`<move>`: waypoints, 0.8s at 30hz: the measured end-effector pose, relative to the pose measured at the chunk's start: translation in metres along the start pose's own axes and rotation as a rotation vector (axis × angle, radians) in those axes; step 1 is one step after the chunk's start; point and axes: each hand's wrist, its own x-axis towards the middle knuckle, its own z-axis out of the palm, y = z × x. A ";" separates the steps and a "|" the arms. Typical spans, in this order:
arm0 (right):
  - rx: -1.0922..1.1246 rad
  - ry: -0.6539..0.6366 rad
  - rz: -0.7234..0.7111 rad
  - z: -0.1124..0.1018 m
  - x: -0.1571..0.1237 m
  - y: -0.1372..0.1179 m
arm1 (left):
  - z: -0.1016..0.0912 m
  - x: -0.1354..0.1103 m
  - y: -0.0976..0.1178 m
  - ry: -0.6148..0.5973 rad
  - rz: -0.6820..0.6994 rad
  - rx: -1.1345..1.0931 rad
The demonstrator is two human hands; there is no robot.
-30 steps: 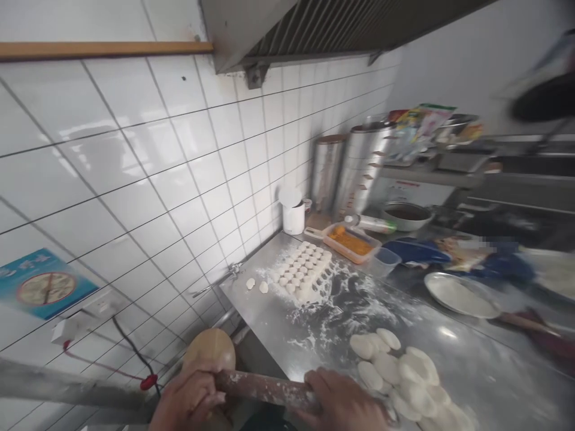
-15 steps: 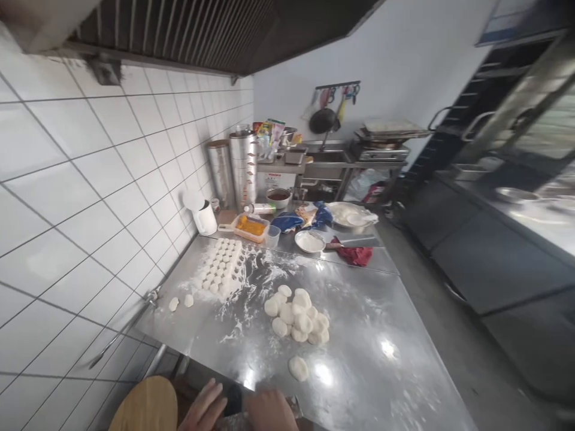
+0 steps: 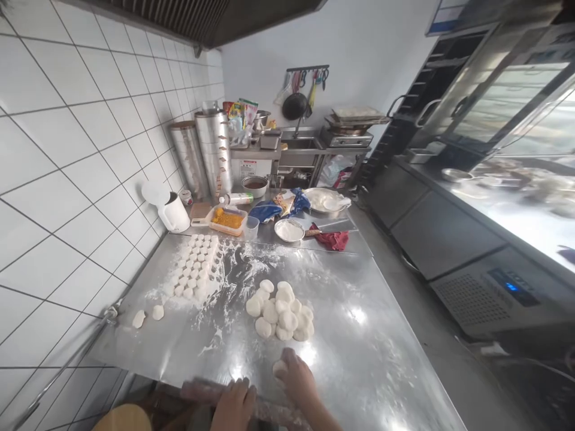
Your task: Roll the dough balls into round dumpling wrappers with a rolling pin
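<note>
Step in hand, as judged: shaping dough pieces by hand and pin. The left hand (image 3: pixel 233 405) lies on the rolling pin (image 3: pixel 202 389) at the near edge of the steel tabletop (image 3: pixel 359 359), its fingers (image 3: pixel 242 390) together over the pin. Farther off sit rows of dough balls (image 3: pixel 193 269), then a heap of dough rounds (image 3: pixel 278 314). The right hand (image 3: pixel 299 378) has its fingers (image 3: pixel 290 359) together over a dough piece (image 3: pixel 279 369), which shows just beside them on the tabletop. This piece appears to call for flattening with the pin next.
</note>
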 end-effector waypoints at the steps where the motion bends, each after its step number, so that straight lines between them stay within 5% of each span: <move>1: 0.036 -0.029 -0.017 0.003 0.005 -0.001 | 0.006 0.006 -0.001 0.026 0.009 0.010; 5: 0.209 -0.054 -0.096 0.017 0.022 -0.014 | 0.023 0.011 0.004 0.139 0.023 0.047; 8: 0.307 -0.075 -0.107 0.031 0.024 -0.025 | 0.029 -0.009 0.014 0.177 -0.005 0.109; 12: 0.349 -0.142 -0.155 0.043 0.010 -0.028 | 0.016 -0.025 0.021 0.207 0.077 0.193; 19: 0.285 -0.177 -0.204 0.032 0.025 -0.016 | -0.019 0.068 0.016 0.207 0.023 0.064; 22: 0.271 -0.179 -0.196 0.031 0.018 -0.012 | -0.011 0.039 0.019 0.155 0.082 0.097; 24: 0.255 -0.148 -0.163 0.033 0.005 -0.010 | -0.006 0.017 0.020 0.248 0.185 0.166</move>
